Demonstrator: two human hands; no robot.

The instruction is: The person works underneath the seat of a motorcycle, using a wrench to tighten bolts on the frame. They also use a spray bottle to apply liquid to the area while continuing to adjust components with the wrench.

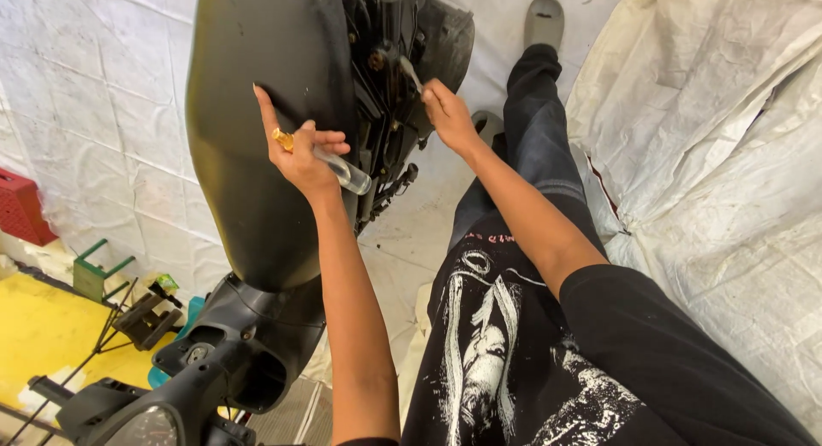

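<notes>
Screwdriver with clear plastic handle and gold collar (330,162) sits pinched in the left hand (301,159), against the black scooter seat (257,129).
Forefinger stretched up the seat; right hand (449,114) closed on a slim grey metal tool (411,72) in the exposed black engine bay (390,86); white tarpaulin floor (719,172) beyond.

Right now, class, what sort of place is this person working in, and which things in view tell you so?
Probably a small motorbike repair spot, perhaps makeshift. A scooter stands with its black seat raised and inner parts exposed, white tarpaulin sheets cover the surroundings, and the left hand holds a clear-handled screwdriver.
</notes>
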